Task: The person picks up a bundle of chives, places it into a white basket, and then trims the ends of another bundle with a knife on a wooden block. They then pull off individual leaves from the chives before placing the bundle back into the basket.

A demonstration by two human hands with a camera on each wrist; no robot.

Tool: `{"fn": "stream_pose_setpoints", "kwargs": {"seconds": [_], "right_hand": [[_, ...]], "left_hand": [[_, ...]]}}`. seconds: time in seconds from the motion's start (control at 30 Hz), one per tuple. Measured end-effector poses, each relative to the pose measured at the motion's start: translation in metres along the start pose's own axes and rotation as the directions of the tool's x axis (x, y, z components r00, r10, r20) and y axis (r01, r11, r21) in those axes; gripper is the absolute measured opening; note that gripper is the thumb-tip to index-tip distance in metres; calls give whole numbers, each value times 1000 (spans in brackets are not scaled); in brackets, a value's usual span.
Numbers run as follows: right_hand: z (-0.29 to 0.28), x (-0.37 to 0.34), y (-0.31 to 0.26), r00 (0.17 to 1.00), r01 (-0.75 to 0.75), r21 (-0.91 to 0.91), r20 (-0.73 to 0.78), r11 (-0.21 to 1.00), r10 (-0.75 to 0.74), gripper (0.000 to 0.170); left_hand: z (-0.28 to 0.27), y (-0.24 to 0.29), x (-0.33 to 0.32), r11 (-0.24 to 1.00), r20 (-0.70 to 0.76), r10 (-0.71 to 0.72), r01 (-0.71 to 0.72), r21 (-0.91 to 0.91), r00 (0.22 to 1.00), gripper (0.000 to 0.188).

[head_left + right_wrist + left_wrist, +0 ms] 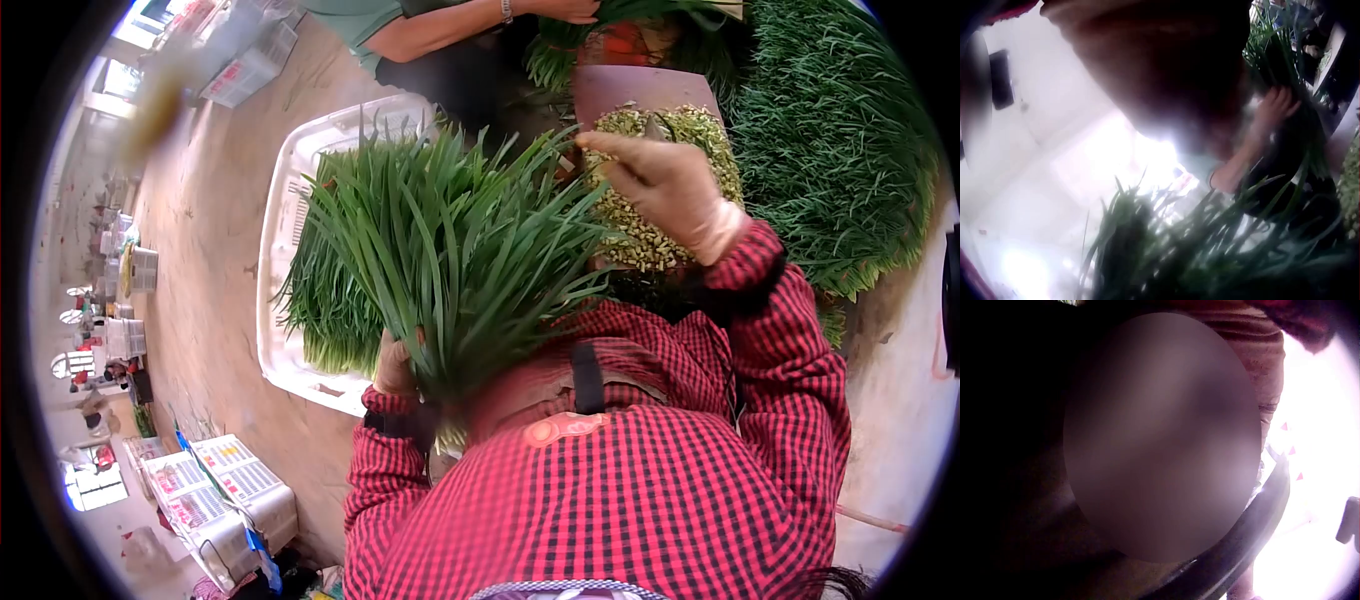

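A large bundle of long green leaves (450,240) fans upward in front of the chequered jacket. The left hand (395,365), gloved, grips it low at its left side; leaves hide part of the fingers. To the right, the gloved right hand (665,185) is raised over cut pale-green pieces (715,150), its fingers extended left to the leaf tips. Whether a fingertip touches a leaf cannot be told. In the right wrist view, leaves (1191,250) spread below a dark, blurred shape. The left wrist view is mostly dark and blurred.
A white basket (268,300) with more green leaves stands on the floor at left. Dense green leaves (830,150) cover the right side. Another person's arm (440,32) reaches in from the top. White crates (225,490) stand at the lower left.
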State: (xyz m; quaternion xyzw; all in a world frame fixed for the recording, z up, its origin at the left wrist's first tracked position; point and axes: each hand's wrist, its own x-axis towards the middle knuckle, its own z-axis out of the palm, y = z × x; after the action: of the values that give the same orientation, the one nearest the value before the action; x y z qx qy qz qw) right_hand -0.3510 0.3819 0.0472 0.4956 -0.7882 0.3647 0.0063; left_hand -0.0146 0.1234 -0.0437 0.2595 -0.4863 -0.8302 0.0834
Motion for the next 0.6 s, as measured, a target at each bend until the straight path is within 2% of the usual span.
{"fn": "stream_pose_setpoints", "kwargs": {"seconds": [0.1,0.17,0.27,0.37,0.43,0.47,0.5,0.53,0.57,0.6], "right_hand": [[22,8,-7,984,56,-166,176,985,-27,40],[34,11,0,956,184,-322,276,929,-93,22],[45,7,12,967,200,-292,209,935,-142,7],[34,0,7,990,92,-262,126,961,-60,1],[29,-2,47,985,-56,-104,-169,993,38,2],[21,-3,62,967,-202,-131,-182,971,177,8],[8,0,54,936,-351,-199,-106,915,336,26],[3,1,41,974,-165,-223,-189,961,123,41],[-2,2,28,960,18,-285,-262,958,-96,56],[-8,9,-8,970,31,-287,-222,957,-98,62]], "left_hand": [[6,2,-1,1000,2,2,-2,13,1000,69],[11,2,-3,1000,20,7,-7,5,1000,66],[-7,-11,-2,998,70,67,-67,4,995,61],[9,1,-4,996,-25,7,-5,85,1000,55],[20,3,-1,989,-28,-16,20,147,999,61],[43,10,0,981,-61,-12,24,191,998,64],[59,15,2,972,-107,-2,27,235,994,68],[65,16,6,869,-33,97,-68,490,995,73],[69,17,9,788,33,108,-106,607,994,78],[73,18,12,690,99,119,-154,707,988,83]]}}
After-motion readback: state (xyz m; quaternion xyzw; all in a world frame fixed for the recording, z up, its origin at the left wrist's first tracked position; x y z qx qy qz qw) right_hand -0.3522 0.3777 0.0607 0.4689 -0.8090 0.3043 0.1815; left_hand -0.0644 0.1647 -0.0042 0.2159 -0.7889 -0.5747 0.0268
